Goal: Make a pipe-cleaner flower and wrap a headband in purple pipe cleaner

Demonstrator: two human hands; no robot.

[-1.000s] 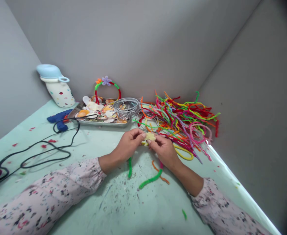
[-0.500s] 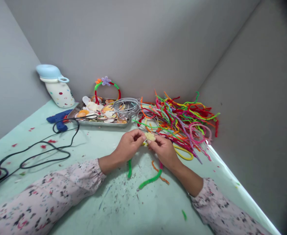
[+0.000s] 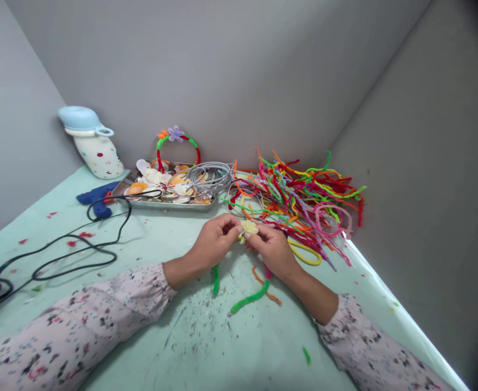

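Observation:
Between my two hands is a small pale yellow fuzzy flower (image 3: 249,227), its petals facing up. My left hand (image 3: 219,239) pinches its left side with thumb and forefinger. On the other side, the thumb and fingers of my right hand (image 3: 272,247) close on its right edge. Green pipe cleaner pieces (image 3: 250,300) show below the hands, one under the left wrist and one joined to a pink bit under the right hand; whether they connect to the flower is hidden. A short orange pipe cleaner (image 3: 272,299) lies beside them.
A heap of coloured pipe cleaners (image 3: 296,195) lies behind my right hand. A metal tray (image 3: 169,206) holds shells, coiled grey wire (image 3: 212,178) and a flowered hoop (image 3: 199,153). At left are a blue glue gun (image 3: 96,196), its black cord (image 3: 114,252) and a white bottle (image 3: 99,156).
The flower has tilted slightly between my fingers and its petals look more ruffled. Both hands stay in nearly the same place.

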